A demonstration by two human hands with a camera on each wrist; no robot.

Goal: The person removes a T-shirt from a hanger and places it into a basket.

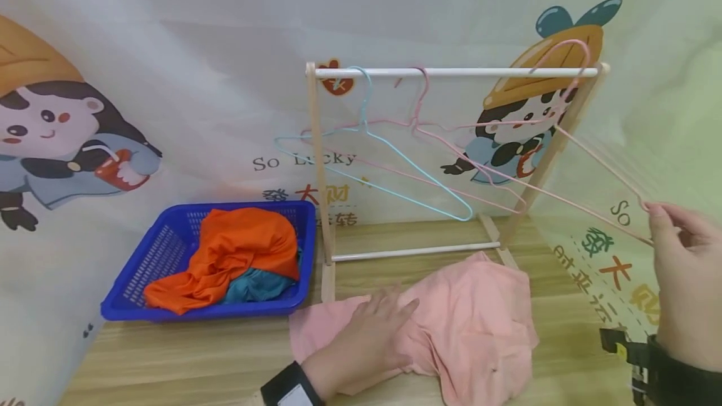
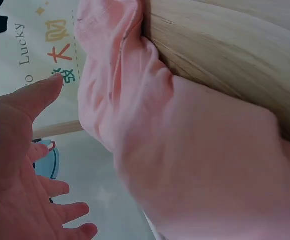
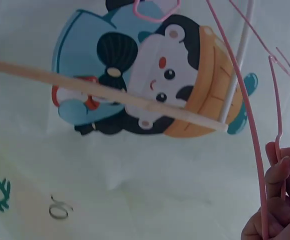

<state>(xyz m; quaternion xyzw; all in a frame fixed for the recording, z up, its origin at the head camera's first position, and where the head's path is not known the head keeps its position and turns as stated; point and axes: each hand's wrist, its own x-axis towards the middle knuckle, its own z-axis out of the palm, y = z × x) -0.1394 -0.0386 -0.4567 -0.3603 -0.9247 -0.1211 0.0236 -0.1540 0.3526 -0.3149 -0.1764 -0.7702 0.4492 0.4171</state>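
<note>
At the right, my right hand [image 1: 685,262] pinches a pink hanger [image 1: 599,161] by one end. The hanger's hook [image 1: 588,55] is level with the rack's top bar at the right; whether they touch I cannot tell. In the right wrist view, thumb and fingers [image 3: 280,172] are curled round the pink wire. My left hand [image 1: 366,343] is above a crumpled pink cloth [image 1: 474,318] on the table, fingers spread and holding nothing. The left wrist view shows this hand [image 2: 15,165] beside the cloth [image 2: 185,140]; contact is unclear.
A wooden rack with a white top bar [image 1: 485,72] stands at the back. A light blue hanger [image 1: 365,99] and another pink hanger [image 1: 419,102] hang from it. At left, a blue basket [image 1: 130,315] contains orange cloth [image 1: 248,230] and teal cloth [image 1: 259,286].
</note>
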